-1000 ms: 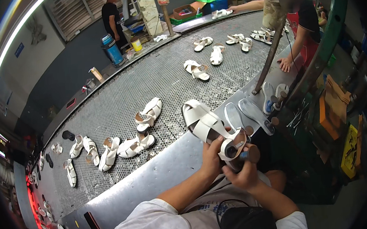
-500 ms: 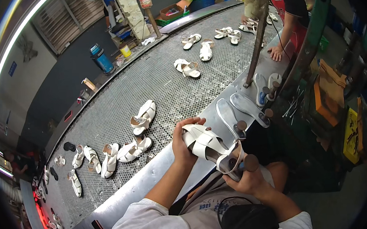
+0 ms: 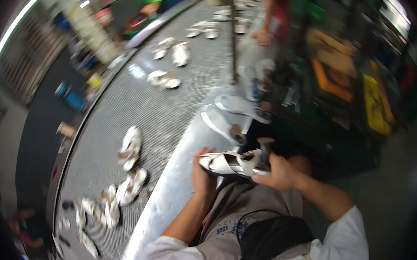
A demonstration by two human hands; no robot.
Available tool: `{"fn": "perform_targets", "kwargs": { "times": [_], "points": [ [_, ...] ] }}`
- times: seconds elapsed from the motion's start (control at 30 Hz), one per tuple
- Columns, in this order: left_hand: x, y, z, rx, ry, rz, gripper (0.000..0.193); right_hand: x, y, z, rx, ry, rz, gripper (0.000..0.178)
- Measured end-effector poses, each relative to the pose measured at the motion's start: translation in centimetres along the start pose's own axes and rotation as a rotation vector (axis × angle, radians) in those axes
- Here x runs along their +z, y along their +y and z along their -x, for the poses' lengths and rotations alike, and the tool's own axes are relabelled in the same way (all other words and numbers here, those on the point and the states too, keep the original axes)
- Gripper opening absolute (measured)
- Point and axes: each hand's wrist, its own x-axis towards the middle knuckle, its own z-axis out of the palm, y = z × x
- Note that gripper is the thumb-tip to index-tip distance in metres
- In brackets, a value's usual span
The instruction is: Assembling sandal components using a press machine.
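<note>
I hold a white strappy sandal (image 3: 225,162) sideways in front of my lap, its toe to the left and its dark sole toward me. My left hand (image 3: 204,178) is closed around the toe end. My right hand (image 3: 283,173) grips the heel end, with the thumb along the sole. From the heel opening rises a grey shoe last with a brown round knob (image 3: 266,141). Just beyond the sandal, bare grey shoe lasts (image 3: 217,122) with brown knobs lie on the metal ledge (image 3: 173,180). Motion blur softens the picture.
A wide mesh conveyor belt (image 3: 164,114) curves past the ledge, carrying several white sandals (image 3: 131,147). Across at the upper right, a co-worker's hand (image 3: 262,36) rests on the ledge beside an upright metal post (image 3: 233,36). Orange and yellow boxes (image 3: 377,103) stand at the right.
The sandal has turned from showing its top to lying on its side, the last's knob now upward. My right hand has risen with it. The whole view has swung to the right.
</note>
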Motion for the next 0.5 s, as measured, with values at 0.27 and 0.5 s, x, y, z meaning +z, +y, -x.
{"fn": "perform_targets", "kwargs": {
  "times": [0.27,0.5],
  "points": [
    [-4.6,4.7,-3.3,0.508,-0.229,-1.377,0.044,-10.1,2.3,-1.7,-0.111,0.898,-0.173,0.070],
    [-7.3,2.0,-2.5,0.819,-0.239,-1.773,0.039,-26.1,5.4,-7.9,0.555,1.239,0.859,0.080]
  ]
}}
